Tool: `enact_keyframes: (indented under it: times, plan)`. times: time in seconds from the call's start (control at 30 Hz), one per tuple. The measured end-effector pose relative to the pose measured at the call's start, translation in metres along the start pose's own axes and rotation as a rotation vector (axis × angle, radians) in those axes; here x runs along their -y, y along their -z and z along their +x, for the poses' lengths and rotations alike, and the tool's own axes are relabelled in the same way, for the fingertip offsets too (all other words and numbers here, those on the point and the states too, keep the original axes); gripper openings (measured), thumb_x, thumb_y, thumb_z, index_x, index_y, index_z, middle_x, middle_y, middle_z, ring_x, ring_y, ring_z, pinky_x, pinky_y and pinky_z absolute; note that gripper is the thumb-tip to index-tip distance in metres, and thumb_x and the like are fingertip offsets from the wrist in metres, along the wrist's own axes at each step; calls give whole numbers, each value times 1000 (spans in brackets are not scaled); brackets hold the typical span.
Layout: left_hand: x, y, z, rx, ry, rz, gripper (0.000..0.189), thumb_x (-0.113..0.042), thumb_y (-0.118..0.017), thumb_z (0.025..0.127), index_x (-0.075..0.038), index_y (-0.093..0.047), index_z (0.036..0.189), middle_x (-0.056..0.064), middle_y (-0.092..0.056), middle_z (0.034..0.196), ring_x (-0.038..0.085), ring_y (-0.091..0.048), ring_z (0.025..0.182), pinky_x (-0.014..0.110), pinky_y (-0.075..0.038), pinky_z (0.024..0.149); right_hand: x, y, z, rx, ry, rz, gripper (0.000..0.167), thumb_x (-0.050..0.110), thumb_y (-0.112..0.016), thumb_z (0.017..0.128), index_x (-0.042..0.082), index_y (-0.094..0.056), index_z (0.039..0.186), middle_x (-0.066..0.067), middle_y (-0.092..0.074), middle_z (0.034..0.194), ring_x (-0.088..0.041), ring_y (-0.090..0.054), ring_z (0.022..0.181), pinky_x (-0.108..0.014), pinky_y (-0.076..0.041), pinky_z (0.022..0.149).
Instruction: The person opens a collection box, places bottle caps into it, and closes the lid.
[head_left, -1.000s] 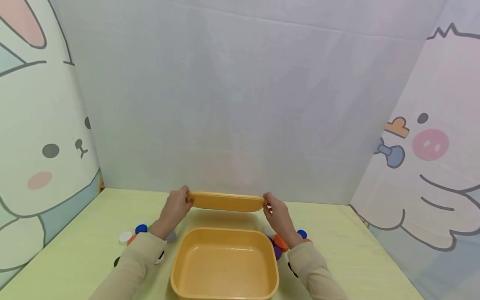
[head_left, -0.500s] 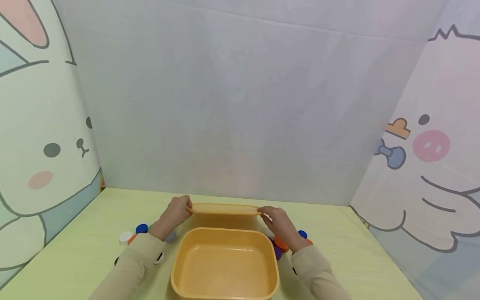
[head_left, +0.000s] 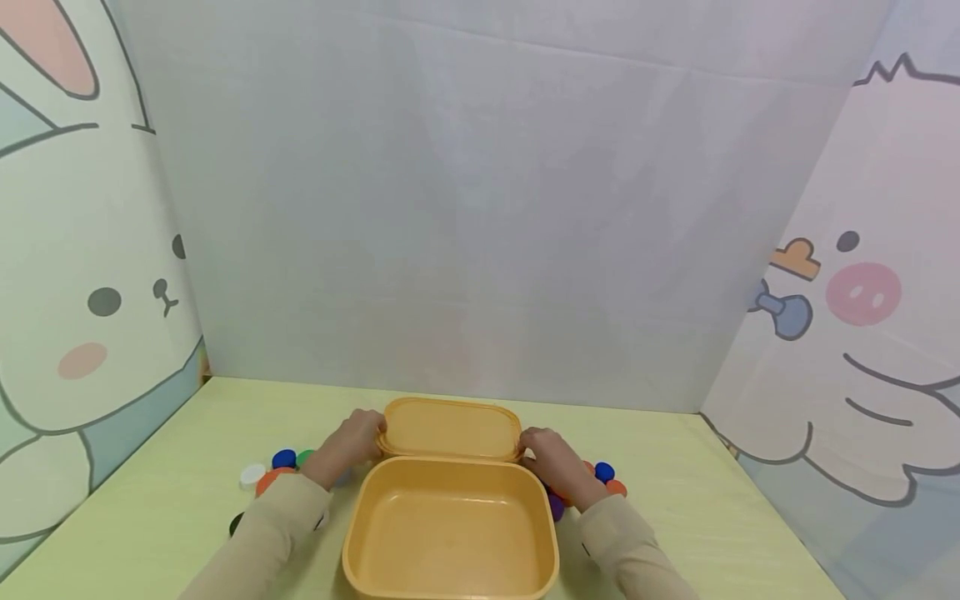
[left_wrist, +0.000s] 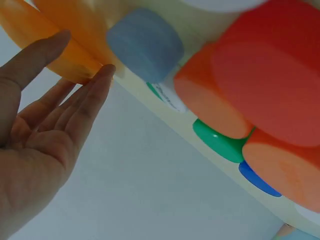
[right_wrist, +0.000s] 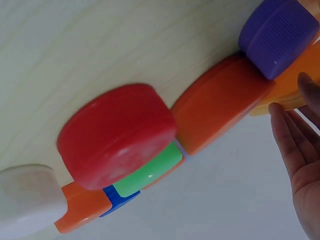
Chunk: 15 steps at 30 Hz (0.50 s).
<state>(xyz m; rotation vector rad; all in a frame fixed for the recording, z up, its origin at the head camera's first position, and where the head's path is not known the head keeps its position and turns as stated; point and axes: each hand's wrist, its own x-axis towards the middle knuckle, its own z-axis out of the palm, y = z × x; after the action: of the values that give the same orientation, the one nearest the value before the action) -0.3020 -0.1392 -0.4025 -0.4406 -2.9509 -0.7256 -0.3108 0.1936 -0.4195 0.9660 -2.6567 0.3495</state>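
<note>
A shallow yellow-orange lid lies nearly flat on the table, just behind a deep yellow-orange box. My left hand pinches the lid's left end; in the left wrist view, the thumb and fingertips meet its edge. At the opposite end, my right hand has thumb and fingers at the lid's rim, and the right wrist view shows the lid between them. The box stands uncovered, with nothing visible inside.
Bottle caps in several colours lie on both sides of the box, among them a white cap on the left and a purple cap on the right. My forearms partly hide them. A pale cloth wall rises behind the table.
Both hands have brought the lid down from a raised, steeply tilted position to the table behind the box. Its broad face now shows. The box has stayed put.
</note>
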Motion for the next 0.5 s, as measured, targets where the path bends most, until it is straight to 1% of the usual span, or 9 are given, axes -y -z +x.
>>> enact_keyframes:
  times: [0.07,0.13,0.3,0.33,0.4,0.5]
  plan:
    - [0,-2,-2,-3,1,3,25,-1,-74,67,3,-63,89,13,-59,86,24,-52,78,37,-48,66,-1,-2,0,13,7,-3,6,8,-68,78,14,-67,79,1,-64,80,-14,-62,75,-22,-51,65]
    - [-1,-4,-4,-11,-3,16,21,-3,-73,68,2,-63,87,11,-58,84,21,-51,75,35,-46,66,-2,-4,-1,24,9,6,5,8,-67,79,13,-68,79,0,-64,79,-13,-61,74,-22,-51,64]
    - [-3,-8,-8,-25,-2,48,8,-1,-65,73,-2,-62,80,7,-53,75,20,-46,69,32,-41,60,-2,-6,-2,66,1,21,12,8,-62,83,16,-68,76,1,-62,78,-11,-58,71,-19,-48,60]
    - [-3,-9,-8,-27,-2,53,5,0,-63,75,-2,-61,79,6,-52,74,19,-46,68,31,-40,58,-1,-7,-3,75,-8,54,13,7,-60,84,15,-69,77,-1,-61,80,-12,-58,72,-19,-47,59]
    - [-3,-10,-9,-35,-7,70,5,2,-59,77,-3,-60,77,6,-51,72,19,-45,67,31,-39,57,-1,-7,-4,92,-57,97,14,8,-59,85,15,-69,79,-1,-61,84,-14,-58,75,-20,-46,58]
    - [-4,-13,-10,-54,-18,96,11,4,-55,80,-4,-57,72,6,-49,69,18,-45,64,30,-38,54,0,-8,-7,105,-136,169,12,11,-58,85,14,-69,85,-4,-62,91,-18,-59,80,-24,-47,58]
